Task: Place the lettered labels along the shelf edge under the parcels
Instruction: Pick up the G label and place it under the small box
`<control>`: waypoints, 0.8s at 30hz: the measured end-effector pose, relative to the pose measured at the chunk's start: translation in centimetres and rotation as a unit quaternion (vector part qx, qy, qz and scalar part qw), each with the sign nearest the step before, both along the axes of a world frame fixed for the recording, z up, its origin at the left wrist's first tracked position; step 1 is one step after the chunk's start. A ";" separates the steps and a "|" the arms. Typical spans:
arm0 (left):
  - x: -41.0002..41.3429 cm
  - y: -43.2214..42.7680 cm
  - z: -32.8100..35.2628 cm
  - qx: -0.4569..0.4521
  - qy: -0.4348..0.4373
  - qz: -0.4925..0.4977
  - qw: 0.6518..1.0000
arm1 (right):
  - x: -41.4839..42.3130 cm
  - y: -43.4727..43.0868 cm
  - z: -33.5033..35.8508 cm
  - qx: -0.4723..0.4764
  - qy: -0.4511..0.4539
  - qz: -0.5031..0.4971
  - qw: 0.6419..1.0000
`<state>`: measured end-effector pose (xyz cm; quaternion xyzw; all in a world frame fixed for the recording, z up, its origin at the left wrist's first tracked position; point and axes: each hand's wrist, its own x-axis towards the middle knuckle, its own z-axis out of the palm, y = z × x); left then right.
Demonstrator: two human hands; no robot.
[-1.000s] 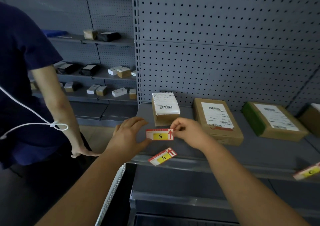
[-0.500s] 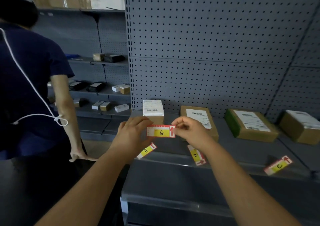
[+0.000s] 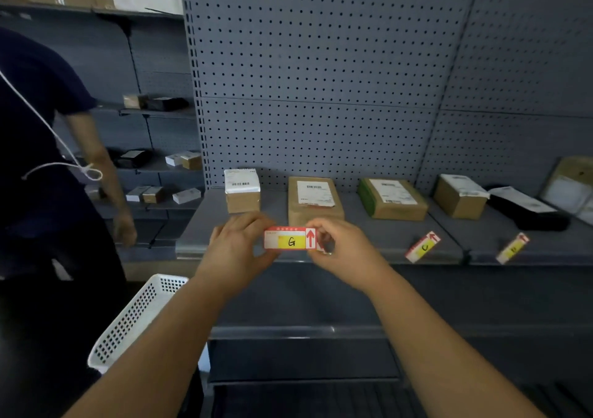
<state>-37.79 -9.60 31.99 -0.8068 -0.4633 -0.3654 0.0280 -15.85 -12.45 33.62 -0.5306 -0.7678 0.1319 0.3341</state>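
Observation:
A red and white label with a yellow patch lettered G hangs level in front of the shelf edge. My left hand pinches its left end and my right hand pinches its right end. Behind them, parcels stand in a row on the grey shelf: a small white-topped box, a flat brown box, a green-edged box and another brown box. A label lettered C and one more label lie tilted near the shelf edge to the right.
A person in a dark shirt stands at the left with an arm down by the neighbouring shelves. A white perforated basket sits low left of my arms. A black parcel lies far right. Pegboard backs the shelf.
The view has pulled back and shifted right. Both hands keep the G label, now hiding the A label and the one beside it. A further label and the basket came into view.

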 end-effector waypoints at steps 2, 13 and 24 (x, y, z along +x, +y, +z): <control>0.9 -1.4 0.0 0.004 -0.006 -0.006 1.000 | 0.7 -1.8 0.0 0.005 0.017 -0.011 1.000; 8.0 -4.8 1.1 0.006 -0.010 -0.055 0.998 | 7.6 -7.5 1.3 0.035 0.004 -0.067 0.997; 25.7 -6.1 2.3 0.023 -0.008 -0.074 0.997 | 24.7 -9.8 1.6 0.058 0.010 -0.104 0.993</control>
